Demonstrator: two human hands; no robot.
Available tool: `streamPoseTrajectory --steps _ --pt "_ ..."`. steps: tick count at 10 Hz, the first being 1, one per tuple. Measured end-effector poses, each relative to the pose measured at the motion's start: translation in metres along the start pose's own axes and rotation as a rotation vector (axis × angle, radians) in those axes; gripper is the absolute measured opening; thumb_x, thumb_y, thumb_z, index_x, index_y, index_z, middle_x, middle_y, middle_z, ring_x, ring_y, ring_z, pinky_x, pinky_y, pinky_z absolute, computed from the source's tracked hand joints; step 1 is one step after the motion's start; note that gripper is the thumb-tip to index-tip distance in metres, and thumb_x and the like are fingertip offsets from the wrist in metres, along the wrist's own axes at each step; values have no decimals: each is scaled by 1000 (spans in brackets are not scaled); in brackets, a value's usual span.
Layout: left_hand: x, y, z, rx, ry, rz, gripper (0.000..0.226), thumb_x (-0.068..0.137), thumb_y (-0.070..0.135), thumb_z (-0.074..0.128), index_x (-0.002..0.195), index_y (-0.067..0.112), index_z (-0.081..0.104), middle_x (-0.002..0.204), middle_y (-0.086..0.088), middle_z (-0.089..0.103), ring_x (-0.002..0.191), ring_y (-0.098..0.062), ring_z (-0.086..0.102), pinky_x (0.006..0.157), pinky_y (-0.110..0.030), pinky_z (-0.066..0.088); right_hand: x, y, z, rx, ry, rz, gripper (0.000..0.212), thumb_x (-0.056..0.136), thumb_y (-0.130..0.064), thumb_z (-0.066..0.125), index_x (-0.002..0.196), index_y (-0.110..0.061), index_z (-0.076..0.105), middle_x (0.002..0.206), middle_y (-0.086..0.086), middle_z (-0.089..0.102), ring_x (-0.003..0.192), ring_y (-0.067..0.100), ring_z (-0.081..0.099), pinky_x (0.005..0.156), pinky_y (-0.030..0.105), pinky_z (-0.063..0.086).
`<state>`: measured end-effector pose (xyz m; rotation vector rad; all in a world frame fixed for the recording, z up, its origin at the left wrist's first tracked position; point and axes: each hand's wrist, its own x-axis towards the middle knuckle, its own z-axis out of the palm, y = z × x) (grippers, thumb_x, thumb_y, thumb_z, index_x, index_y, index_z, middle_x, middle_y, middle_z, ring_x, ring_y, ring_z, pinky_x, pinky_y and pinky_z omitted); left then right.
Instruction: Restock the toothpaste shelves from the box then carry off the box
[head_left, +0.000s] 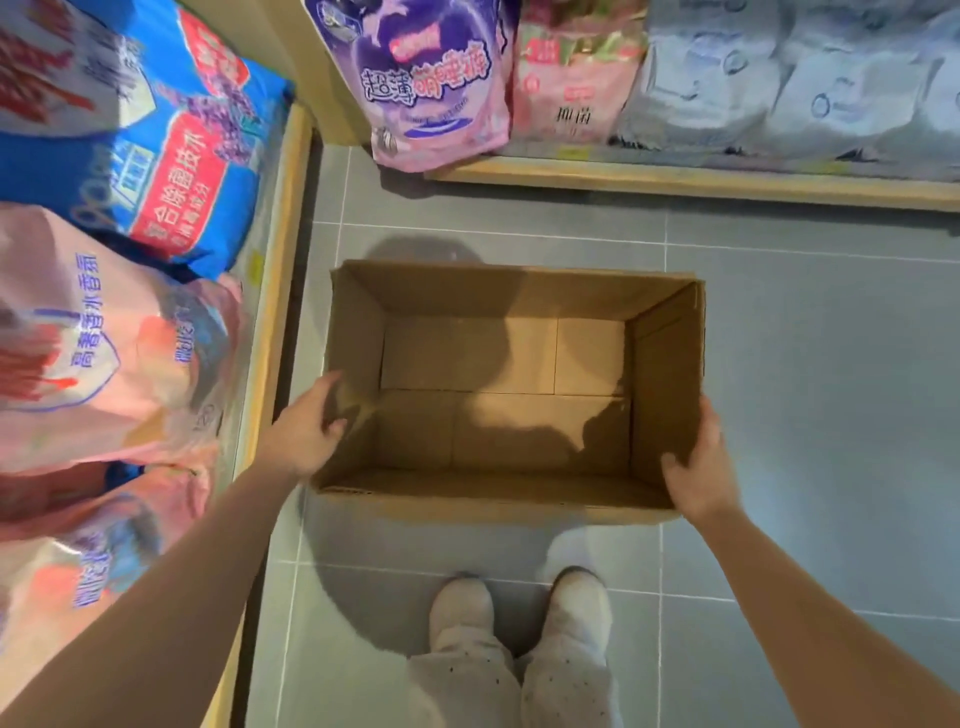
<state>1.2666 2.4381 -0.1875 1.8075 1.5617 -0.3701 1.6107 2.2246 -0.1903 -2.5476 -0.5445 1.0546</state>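
Note:
An open brown cardboard box (498, 296) is below me over the grey tiled floor, and I see nothing inside it. My left hand (306, 426) grips the box's left wall, thumb over the rim and fingers outside. On the right wall, my right hand (698, 462) holds the near corner, thumb inside the box and fingers wrapped round the outside. No toothpaste is in view.
Low wooden-edged shelves flank the aisle: blue (171, 145) and pink (104, 353) bags of detergent on the left, purple (421, 78), pink (571, 73) and pale blue (800, 78) soft packs ahead. My feet (519, 613) stand on the tiles just behind the box.

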Motion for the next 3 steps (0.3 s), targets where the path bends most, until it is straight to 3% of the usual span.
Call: streamPoseTrajectory --steps 1,2,3 --pt "-16 8 -10 28 -22 -11 68 91 23 59 147 27 20 146 -6 39 123 -27 49 101 -39 43 -12 -21 -18 -168 -110 53 74 92 -11 53 150 -22 8 150 12 26 130 35 38 106 44 34" --pt "-43 30 -40 39 -1 13 65 92 34 56 147 22 23 144 -4 42 123 -23 51 101 -39 44 -44 -64 -44 -264 -202 -75 65 94 -23 51 149 -20 17 149 10 28 128 32 42 105 41 37" --pt "-84 49 -81 52 63 150 60 91 35 55 143 16 31 132 -6 53 111 -24 58 94 -41 48 -93 -108 -77 -364 -274 -256 58 94 -26 52 145 -18 27 144 7 36 125 27 45 104 35 39"
